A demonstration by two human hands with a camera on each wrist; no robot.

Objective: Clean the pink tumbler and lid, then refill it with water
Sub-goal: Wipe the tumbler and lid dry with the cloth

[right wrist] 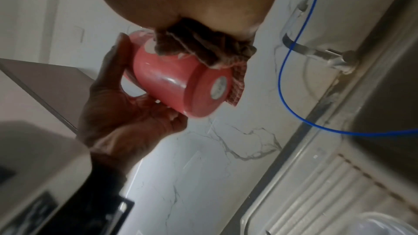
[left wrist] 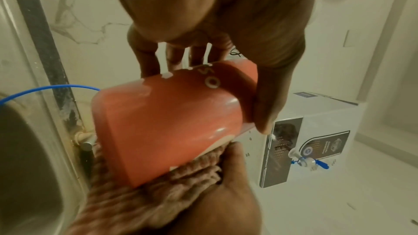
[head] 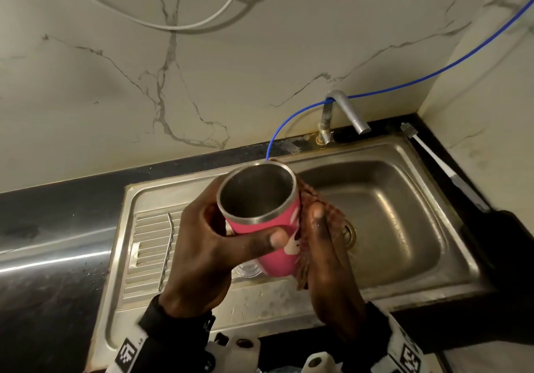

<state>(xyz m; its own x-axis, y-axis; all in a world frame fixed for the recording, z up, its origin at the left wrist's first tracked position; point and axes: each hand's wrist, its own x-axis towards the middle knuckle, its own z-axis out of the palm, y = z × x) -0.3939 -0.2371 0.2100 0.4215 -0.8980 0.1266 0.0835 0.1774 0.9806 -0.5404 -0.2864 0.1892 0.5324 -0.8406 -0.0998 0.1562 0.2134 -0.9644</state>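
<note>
- The pink tumbler (head: pixel 268 228) sits at the centre of the head view, held in the air above the sink (head: pixel 404 199), tilted with its open mouth toward the camera.
- Tumbler interior: bare steel; no liquid is visible inside. No lid is fitted.
- The left hand (head: pixel 202 245) holds the tumbler, thumb across the near pink wall and fingers curled round the far side.
- The right hand (head: pixel 326 260) presses a brownish cloth (head: pixel 329 216) against the right side of the tumbler; the thumb lies on the cloth. In the left wrist view the cloth (left wrist: pixel 140 197) lies between the palm and the tumbler wall.
- In the right wrist view the tumbler base (right wrist: pixel 210 87) shows a round pale label, with the cloth draped over the upper wall.
- Sink basin, right of centre in the head view: no standing water visible; the drain (head: pixel 348 232) is partly covered by the right hand and cloth.
- A clear plastic object (head: pixel 245 270), possibly the lid, lies on the drainboard just below the tumbler, mostly hidden by the left hand.
- A metal straw (head: pixel 166 252) lies on the drainboard ribs, left of the left hand.
- The tap (head: pixel 344 115) stands at the rear rim of the sink, upper right; a blue tube (head: pixel 433 73) loops round it.
- A toothbrush-like brush (head: pixel 427 153) lies on the dark counter at the right edge.
</note>
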